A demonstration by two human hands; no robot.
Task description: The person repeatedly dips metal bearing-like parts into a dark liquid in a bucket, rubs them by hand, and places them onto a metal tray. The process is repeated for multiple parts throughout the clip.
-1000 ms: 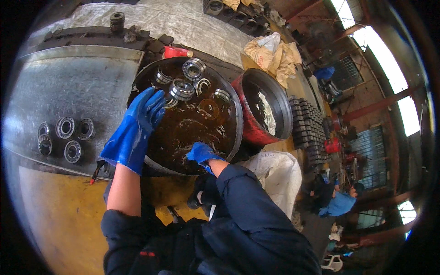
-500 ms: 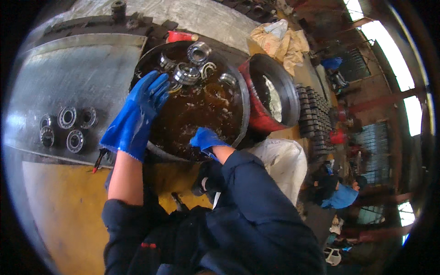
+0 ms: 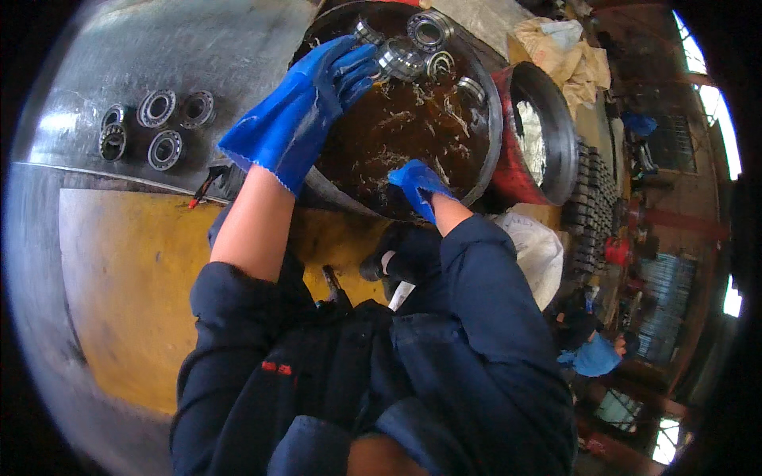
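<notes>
A round drum (image 3: 494, 131) holds brown, rippling liquid. Several steel bearings sit together at its far side, among them an upright-lying ring bearing (image 3: 429, 32) and a thicker one (image 3: 399, 60). My left hand (image 3: 313, 99), in a long blue rubber glove, reaches across the drum's left rim. Its fingers stretch out beside the bearings, and I see nothing held in them. My right hand (image 3: 419, 187), gloved in blue too, dips into the liquid at the near right side. The liquid hides its fingers and anything they may hold.
On the grey metal table (image 3: 230, 55) to the left lie several bearings (image 3: 157, 109). A red-handled tool (image 3: 208, 185) rests at its front edge. A red drum (image 3: 516, 135) stands to the right, with a white sack (image 3: 533, 255) nearer me and stacked dark rings (image 3: 591, 206) beyond. Another person (image 3: 597, 355) is far right.
My view has tilted, so the drum, table and bearings appear higher and farther right. Both hands keep about the same places at the drum. The liquid's ripples have changed.
</notes>
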